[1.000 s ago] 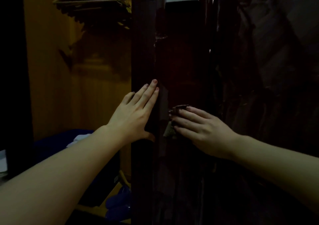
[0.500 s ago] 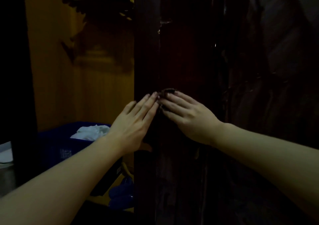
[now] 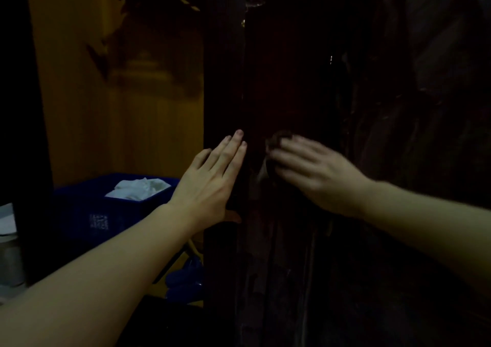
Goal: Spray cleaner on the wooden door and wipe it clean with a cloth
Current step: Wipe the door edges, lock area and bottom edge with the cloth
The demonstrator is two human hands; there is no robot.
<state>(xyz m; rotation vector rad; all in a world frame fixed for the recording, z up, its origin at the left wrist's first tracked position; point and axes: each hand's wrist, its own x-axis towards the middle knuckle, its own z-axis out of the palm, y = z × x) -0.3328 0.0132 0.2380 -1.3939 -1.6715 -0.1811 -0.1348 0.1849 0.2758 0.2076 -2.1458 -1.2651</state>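
At the middle of the dim scene stands the dark wooden door (image 3: 292, 80), seen nearly edge-on, its narrow edge toward the left and its broad face running off to the right. The left hand (image 3: 212, 181) lies flat against that edge, fingers (image 3: 233, 147) straight and close together, pointing up, with nothing held; the thumb is tucked low behind the edge. Just to the right, the right hand (image 3: 316, 174) presses a dark cloth (image 3: 279, 139) against the door face, its fingers spread over the cloth and blurred, so I cannot tell how tightly they curl; a little of the cloth shows past the fingertips, and a paler corner hangs below them. Both forearms reach in from the near corners. To the left, beyond the door edge, is a yellowish wooden wall (image 3: 132, 107), and low against it a blue plastic crate (image 3: 111, 208) with crumpled white cloth (image 3: 138, 188) inside. Blue slippers (image 3: 186, 277) lie on the floor near the foot of the door.
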